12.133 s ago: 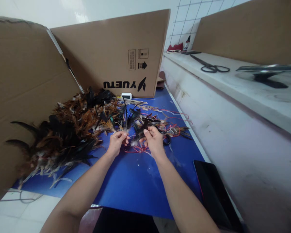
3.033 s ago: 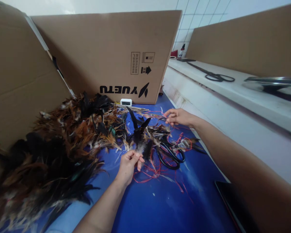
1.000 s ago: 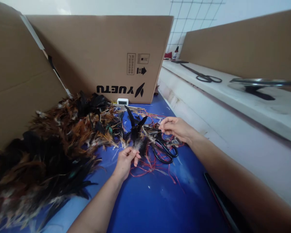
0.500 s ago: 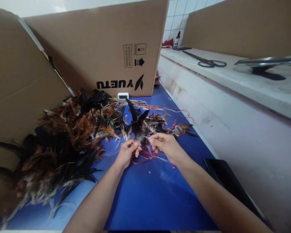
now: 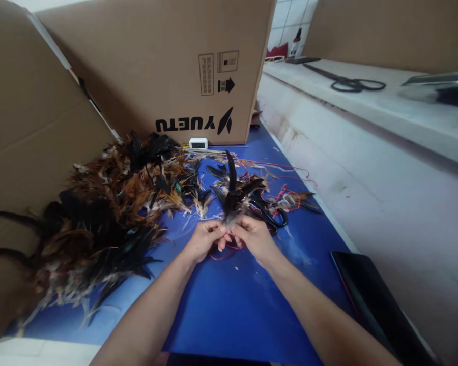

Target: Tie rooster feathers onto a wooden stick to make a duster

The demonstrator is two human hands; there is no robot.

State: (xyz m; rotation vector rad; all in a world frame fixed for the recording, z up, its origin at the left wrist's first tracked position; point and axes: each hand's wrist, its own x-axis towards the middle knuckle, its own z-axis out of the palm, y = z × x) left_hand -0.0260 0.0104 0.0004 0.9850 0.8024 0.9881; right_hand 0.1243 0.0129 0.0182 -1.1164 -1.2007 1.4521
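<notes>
My left hand point(image 5: 206, 238) and my right hand point(image 5: 254, 238) meet over the blue table point(image 5: 240, 310). Both pinch the fluffy grey base of a small bunch of dark feathers point(image 5: 232, 195), whose black tips point up and away from me. Red string point(image 5: 223, 254) lies beneath my fingers. Just beyond my right hand are black-handled scissors point(image 5: 278, 219), partly covered by loose feathers. More feathers tangled with red string point(image 5: 290, 200) lie to the right.
Large piles of brown feathers point(image 5: 125, 188) and black feathers point(image 5: 110, 249) fill the left side. A cardboard box point(image 5: 137, 66) stands behind, with a small white display point(image 5: 198, 144) before it. A black phone-like object point(image 5: 374, 295) lies right. Scissors point(image 5: 347, 84) rest on the ledge.
My right hand has come in against my left at the feather base; earlier they were slightly apart. The black scissor handles now show beyond my right hand. The view has shifted slightly.
</notes>
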